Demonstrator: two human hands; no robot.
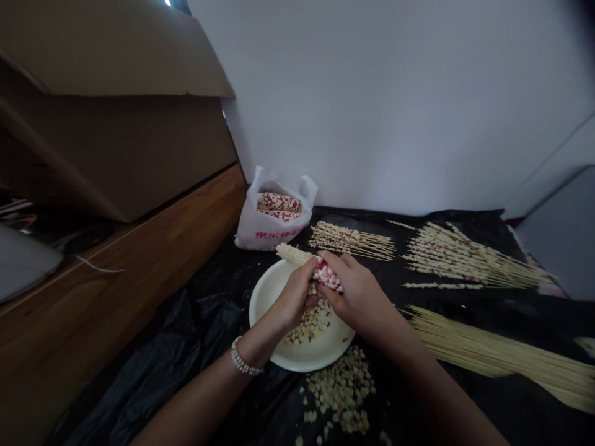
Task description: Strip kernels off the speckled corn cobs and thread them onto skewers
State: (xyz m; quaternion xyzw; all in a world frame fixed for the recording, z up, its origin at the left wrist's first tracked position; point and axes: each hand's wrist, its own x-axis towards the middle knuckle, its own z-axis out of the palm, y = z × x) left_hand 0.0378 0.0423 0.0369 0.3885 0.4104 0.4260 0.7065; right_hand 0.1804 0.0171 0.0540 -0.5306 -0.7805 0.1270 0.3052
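A partly stripped corn cob is held over a white bowl. Its far end is bare and pale, while red and white kernels cover the near end. My left hand is closed around the middle of the cob. The kernel-covered end is gripped by my right hand, its fingers wrapped over the top. Loose corn kernels lie in the bowl below both hands. Some fingertips are hidden behind the cob.
Behind the bowl stands a white plastic bag with more corn cobs. Kernel-threaded skewers and bare bamboo sticks lie to the right. Scattered kernels rest on black plastic sheeting. A cardboard box rises at left.
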